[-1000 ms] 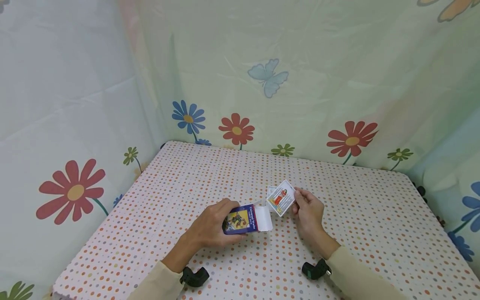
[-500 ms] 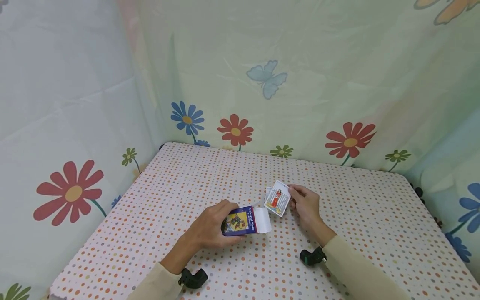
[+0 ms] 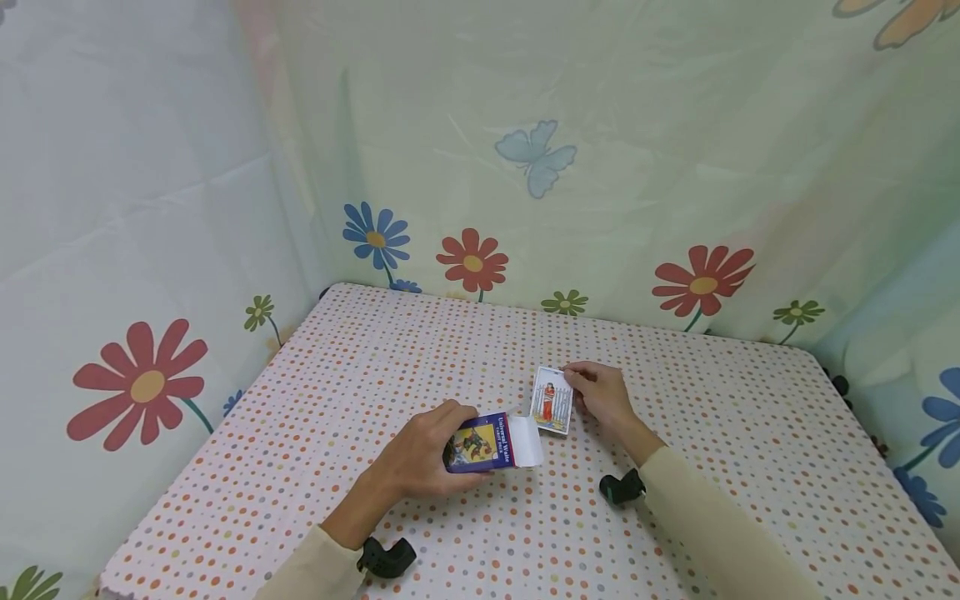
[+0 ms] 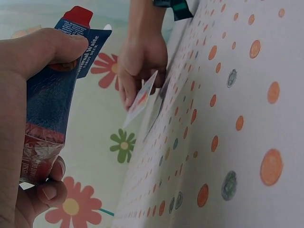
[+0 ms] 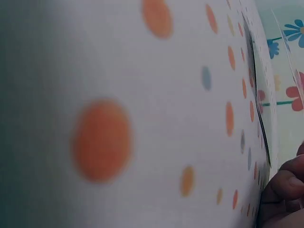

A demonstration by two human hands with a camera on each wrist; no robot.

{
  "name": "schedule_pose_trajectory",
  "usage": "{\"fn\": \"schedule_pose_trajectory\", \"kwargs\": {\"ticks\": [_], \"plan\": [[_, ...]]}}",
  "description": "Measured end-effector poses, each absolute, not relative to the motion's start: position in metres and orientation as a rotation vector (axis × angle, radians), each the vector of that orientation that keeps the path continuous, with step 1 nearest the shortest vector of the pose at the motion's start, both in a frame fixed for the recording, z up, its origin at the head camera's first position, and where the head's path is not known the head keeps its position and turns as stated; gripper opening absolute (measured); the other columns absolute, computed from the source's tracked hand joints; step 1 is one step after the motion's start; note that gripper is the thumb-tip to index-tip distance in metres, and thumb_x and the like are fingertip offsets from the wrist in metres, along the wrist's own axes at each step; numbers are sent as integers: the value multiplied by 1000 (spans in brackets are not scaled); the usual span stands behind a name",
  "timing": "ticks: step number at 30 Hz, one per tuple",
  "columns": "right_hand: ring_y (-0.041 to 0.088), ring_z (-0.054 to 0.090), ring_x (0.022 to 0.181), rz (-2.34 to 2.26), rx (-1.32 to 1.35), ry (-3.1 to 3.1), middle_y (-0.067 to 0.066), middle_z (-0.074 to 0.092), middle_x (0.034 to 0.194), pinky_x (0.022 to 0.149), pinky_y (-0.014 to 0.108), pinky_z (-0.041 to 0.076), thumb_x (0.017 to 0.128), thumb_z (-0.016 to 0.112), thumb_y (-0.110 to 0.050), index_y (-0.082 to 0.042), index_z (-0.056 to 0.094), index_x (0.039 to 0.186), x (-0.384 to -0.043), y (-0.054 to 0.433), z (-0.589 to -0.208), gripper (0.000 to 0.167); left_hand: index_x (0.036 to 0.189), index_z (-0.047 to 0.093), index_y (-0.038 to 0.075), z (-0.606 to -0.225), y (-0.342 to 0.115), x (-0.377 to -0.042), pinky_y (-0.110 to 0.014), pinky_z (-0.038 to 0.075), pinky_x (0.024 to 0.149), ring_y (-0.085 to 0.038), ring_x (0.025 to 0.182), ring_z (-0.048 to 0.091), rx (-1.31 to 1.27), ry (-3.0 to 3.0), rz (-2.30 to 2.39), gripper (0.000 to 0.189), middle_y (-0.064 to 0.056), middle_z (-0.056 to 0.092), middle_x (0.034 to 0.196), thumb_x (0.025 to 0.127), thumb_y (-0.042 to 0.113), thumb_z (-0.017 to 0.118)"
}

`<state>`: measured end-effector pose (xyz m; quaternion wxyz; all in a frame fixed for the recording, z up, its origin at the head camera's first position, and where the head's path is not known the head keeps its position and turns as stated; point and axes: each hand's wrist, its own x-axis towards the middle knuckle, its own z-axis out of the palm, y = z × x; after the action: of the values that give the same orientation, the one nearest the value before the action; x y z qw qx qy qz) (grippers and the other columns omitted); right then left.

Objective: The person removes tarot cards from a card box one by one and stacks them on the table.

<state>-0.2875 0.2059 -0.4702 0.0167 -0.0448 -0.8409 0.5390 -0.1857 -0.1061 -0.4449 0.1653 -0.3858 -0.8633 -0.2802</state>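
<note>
My left hand (image 3: 420, 446) grips a blue tarot card box (image 3: 478, 443) with a yellow picture on its front. The box's end flap (image 3: 527, 442) hangs open toward the right. Just past that flap, my right hand (image 3: 602, 395) pinches the upper right corner of a white-bordered tarot card (image 3: 551, 402) showing a red-robed figure. In the left wrist view the held card (image 4: 141, 102) is tilted above the tabletop, with another thin card edge (image 4: 156, 110) beneath it. The right wrist view catches only the fingers (image 5: 287, 185) and thin card edges beside them.
A white cloth with coloured dots covers the table (image 3: 420, 350). Curtains (image 3: 600, 167) printed with flowers and a butterfly surround it at the back and sides. Black wrist devices (image 3: 388, 557) sit at both sleeves.
My right hand has moved slightly left and away from me, turning the card upright so that it covers the one beneath. The left hand and box have stayed nearly still.
</note>
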Motion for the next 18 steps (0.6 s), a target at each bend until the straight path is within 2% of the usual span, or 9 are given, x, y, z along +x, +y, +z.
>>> {"fn": "schedule_pose_trajectory", "kwargs": {"ticks": [9, 13, 18], "plan": [[19, 54, 79, 1596, -118, -2726, 14, 62, 106, 60, 26, 47, 105, 55, -18, -4, 68, 124, -296, 203, -470, 26, 128, 56, 11, -445, -106, -186, -18, 50, 70, -6, 83, 57, -1103, -2459, -799, 71, 2, 62, 107, 74, 44, 86], [22, 57, 87, 1532, -83, -2780, 15, 64, 106, 69, 29, 50, 105, 56, -15, -1, 68, 121, -299, 202, -471, 25, 128, 56, 10, -445, -106, -186, -18, 50, 69, -6, 82, 57, -1104, -2458, -805, 72, 2, 62, 106, 72, 43, 87], [26, 56, 97, 1394, -68, -2837, 16, 64, 113, 77, 35, 48, 105, 55, -15, -4, 69, 119, -301, 203, -473, 23, 128, 56, 11, -445, -106, -186, -18, 49, 68, -6, 81, 56, -1098, -2453, -811, 71, 2, 61, 105, 72, 43, 87]]}}
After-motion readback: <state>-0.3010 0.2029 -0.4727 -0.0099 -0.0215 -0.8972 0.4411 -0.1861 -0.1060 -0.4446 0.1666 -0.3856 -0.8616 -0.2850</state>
